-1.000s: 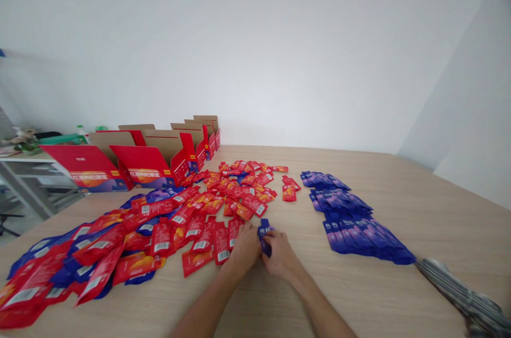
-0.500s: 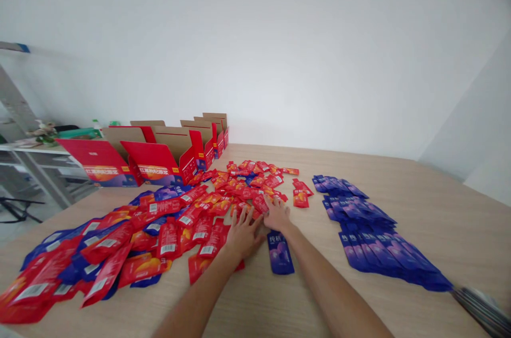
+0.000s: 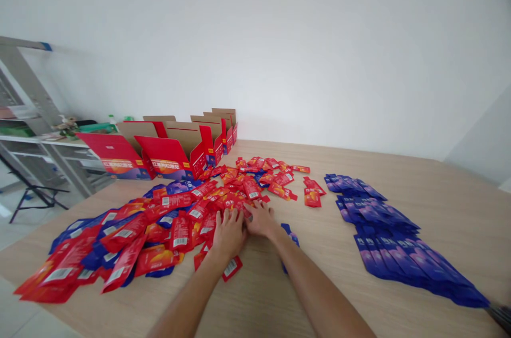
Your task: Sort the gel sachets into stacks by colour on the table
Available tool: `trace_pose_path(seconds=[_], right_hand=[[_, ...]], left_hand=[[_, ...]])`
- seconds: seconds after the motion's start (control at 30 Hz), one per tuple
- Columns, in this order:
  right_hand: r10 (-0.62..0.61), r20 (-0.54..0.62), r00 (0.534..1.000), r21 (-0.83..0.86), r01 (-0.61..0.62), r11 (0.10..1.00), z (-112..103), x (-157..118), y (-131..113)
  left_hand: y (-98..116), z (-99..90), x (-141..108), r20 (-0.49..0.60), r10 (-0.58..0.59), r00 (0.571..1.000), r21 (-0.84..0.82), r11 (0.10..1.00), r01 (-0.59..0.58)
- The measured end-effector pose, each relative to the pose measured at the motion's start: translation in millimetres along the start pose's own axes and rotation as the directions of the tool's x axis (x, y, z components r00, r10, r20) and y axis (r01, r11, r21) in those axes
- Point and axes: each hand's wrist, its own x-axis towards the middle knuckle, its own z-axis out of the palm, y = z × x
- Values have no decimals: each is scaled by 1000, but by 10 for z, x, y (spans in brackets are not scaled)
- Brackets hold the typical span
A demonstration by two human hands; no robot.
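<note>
My left hand lies with fingers spread on the near edge of a heap of red spouted pouches. Close beside it, my right hand reaches into the same pouches with its fingers apart; some fingertips are hidden. Neither hand visibly grips a pouch. A single blue pouch lies on the table, partly covered by my right forearm. More blue pouches are mixed into the heap at the left. Beside my left wrist, a red pouch lies with its barcode up.
Several open red cartons stand in a row at the back left. On the right, blue pouches lie in overlapping rows on the wooden table. Two loose red pouches lie right of the heap. A white wall rises behind.
Both hands have drawn nearer and slightly left in view, closer together. Red pouches near the right hand have shifted. The view has turned a little left, and my forearm now covers part of the single blue pouch.
</note>
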Motion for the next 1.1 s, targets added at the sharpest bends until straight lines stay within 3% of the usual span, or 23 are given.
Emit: trace_pose_path(seconds=[0.13, 0.27, 0.43, 0.6, 0.8, 1.1], right_hand=[[-53, 4, 999, 25, 53, 998, 36, -84, -213], [-102, -4, 995, 52, 102, 993, 10, -203, -275], [-93, -93, 991, 70, 99, 993, -113, -368, -161], [-45, -183, 982, 69, 59, 996, -253, -464, 73], [-12, -247, 969, 52, 26, 998, -336, -392, 399], [38, -330, 943, 43, -25, 999, -417, 109, 698]], left_hand=[[-133, -110, -148, 19, -47, 999, 14, 999, 47], [-137, -228, -207, 32, -69, 997, 27, 997, 69], [62, -308, -141, 4, -27, 1000, -9, 1000, 27], [344, -227, 24, -6, 29, 1000, -75, 997, -29], [567, -94, 372, -19, 76, 997, -137, 987, -78], [645, 210, 1280, -27, 43, 999, -184, 982, -47]])
